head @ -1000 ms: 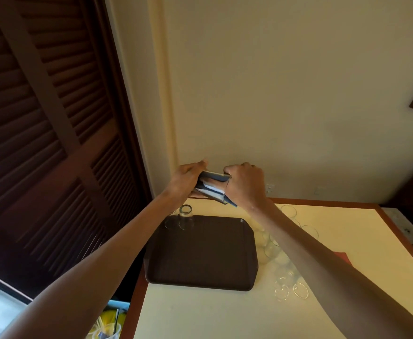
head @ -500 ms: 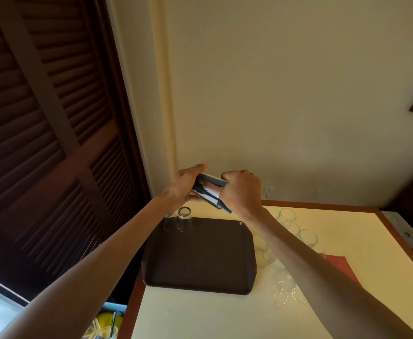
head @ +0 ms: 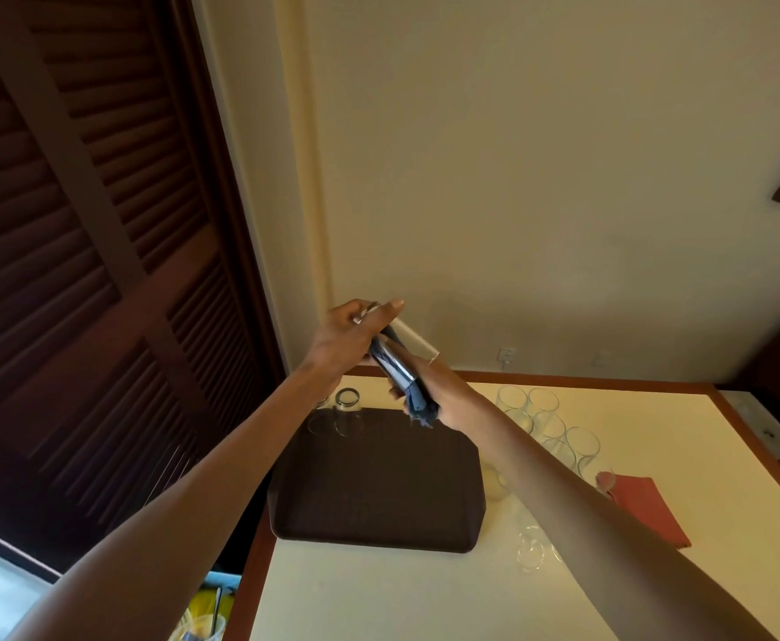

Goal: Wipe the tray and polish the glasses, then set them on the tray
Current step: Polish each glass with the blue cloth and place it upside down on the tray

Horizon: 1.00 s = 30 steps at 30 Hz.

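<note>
A clear glass [head: 402,351] is held up in front of the wall, tilted, above the far edge of the dark brown tray [head: 378,497]. My left hand [head: 348,337] grips its upper end. A blue cloth [head: 418,404] is stuffed inside it and hangs out of the lower end, where my right hand [head: 443,390] holds it. Two glasses [head: 346,409] stand upside down at the tray's far left corner. Several more glasses [head: 545,423] stand on the table right of the tray, partly hidden by my right arm.
The cream table [head: 425,599] has a wooden rim and stands against the wall. A red cloth [head: 647,508] lies right of the glasses. Dark louvred doors [head: 78,270] fill the left. A yellow item with a cup [head: 203,617] sits below the table's left edge.
The glass has turned from nearly level to steeply tilted. My left hand rose slightly, my right hand dropped, and the blue cloth now hangs out of the lower end.
</note>
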{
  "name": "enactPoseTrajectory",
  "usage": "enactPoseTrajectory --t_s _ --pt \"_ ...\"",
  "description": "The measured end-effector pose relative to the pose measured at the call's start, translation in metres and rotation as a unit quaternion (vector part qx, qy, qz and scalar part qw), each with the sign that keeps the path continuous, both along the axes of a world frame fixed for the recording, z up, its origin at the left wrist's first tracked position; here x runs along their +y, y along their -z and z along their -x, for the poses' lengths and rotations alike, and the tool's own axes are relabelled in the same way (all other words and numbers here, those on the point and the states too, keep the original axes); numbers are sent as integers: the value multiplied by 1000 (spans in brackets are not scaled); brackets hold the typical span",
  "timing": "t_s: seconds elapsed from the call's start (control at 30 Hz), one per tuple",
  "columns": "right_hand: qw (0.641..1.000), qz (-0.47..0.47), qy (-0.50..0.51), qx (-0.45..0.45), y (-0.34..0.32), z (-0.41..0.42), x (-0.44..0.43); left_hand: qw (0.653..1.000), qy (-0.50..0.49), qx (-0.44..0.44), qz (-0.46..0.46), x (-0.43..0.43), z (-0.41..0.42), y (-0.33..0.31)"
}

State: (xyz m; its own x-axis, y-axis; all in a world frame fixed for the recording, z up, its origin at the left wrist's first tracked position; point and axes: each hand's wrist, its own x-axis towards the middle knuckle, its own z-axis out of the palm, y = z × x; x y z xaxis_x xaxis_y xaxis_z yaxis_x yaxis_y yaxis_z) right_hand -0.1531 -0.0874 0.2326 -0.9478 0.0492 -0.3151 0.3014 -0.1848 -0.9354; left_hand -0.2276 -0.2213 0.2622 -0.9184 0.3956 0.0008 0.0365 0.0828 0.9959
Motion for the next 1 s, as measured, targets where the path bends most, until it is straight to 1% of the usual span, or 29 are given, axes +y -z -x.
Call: enactPoseTrajectory --t_s 0.1,0.2,0.27,0.43,0.57,0.63,0.8,0.87,0.93,0.97,1.0 --pt "999 13 -22 27 5 0 -1 1000 -21 2 -23 0 0 -1" --pt "1000 18 -14 20 7 -1 2 998 -19 6 -65 -1 4 -4" --pt "1000 3 -9 7 11 -1 6 997 -19 7 -80 -2 6 -5" --pt "1000 -22 -14 9 34 -6 22 995 -30 -9 -97 -4 15 9" --pt "999 -42 10 2 62 -11 33 992 -53 -45 -108 -10 29 31" --pt "998 -40 38 -4 76 -15 38 990 -59 -62 -109 -15 35 44" --pt "989 -1 137 -61 119 -9 52 989 -90 -97 -61 -22 52 84" --pt "981 -18 176 -82 138 -3 57 992 -94 -82 -20 -22 60 105" --pt "978 -32 186 -89 193 10 73 994 -87 -60 37 -18 69 126" --pt "976 -30 192 -94 208 16 76 994 -77 -48 65 -15 74 136" --pt "973 -23 206 -101 211 20 75 992 -66 -36 99 -11 78 146"
